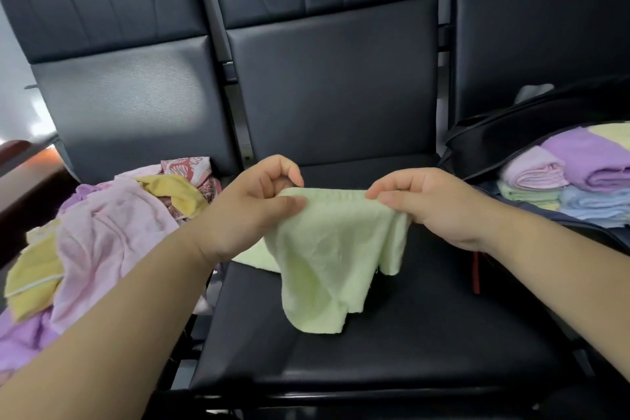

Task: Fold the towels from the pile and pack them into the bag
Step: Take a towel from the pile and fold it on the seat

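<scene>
A pale green towel [327,262] hangs above the middle black seat [392,344], its lower edge brushing the cushion. My left hand [249,204] pinches its top edge at the left, and my right hand [433,201] pinches the same edge at the right. On the left seat lies the pile of unfolded towels [102,242] in pink, yellow, lilac and a red print. An open dark bag [511,140] rests on the right seat with folded towels [579,174] stacked inside: pink, lilac, green and blue.
Three black padded chairs stand side by side with tall backrests [334,78]. A red strap [476,273] of the bag hangs over the edge between the middle and right seats. A dark wooden surface [20,174] shows at the far left.
</scene>
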A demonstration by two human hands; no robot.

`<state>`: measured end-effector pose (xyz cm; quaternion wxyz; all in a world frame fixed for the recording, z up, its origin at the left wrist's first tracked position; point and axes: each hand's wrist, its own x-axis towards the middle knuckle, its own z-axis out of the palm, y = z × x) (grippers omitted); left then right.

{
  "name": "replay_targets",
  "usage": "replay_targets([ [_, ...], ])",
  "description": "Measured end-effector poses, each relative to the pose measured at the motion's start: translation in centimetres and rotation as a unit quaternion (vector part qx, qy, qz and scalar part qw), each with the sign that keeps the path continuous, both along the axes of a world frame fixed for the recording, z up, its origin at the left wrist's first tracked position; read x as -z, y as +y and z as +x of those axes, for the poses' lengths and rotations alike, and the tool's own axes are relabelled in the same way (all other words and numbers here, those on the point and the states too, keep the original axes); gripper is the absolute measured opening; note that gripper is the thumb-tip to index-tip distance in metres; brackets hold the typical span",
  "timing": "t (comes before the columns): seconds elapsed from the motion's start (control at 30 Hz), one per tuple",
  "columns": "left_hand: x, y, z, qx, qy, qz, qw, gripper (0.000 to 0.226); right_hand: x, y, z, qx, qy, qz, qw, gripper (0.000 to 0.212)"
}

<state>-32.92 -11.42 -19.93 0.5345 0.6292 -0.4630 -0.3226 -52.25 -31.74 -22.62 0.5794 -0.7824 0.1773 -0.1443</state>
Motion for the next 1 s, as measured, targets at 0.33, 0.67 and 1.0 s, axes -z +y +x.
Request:
replay_targets([
  [0.33,-0.6,0.4,0.2,0.098,-0.156,0.163,0.969,0.008,-0.4,0.2,0.2,-0.007,-0.049,0.023,0.998,0.026],
  [0.67,0.0,-0.8,-0.2,-0.013,-0.153,0.037,0.987,0.014,-0.1,0.5,-0.2,-0.180,0.170,-0.169,0.954,0.006],
  [1.0,-0.4,-0.7,0.2,0.089,-0.222,0.187,0.953,0.013,-0.5,0.2,0.0,-0.068,-0.028,0.016,0.997,0.016],
])
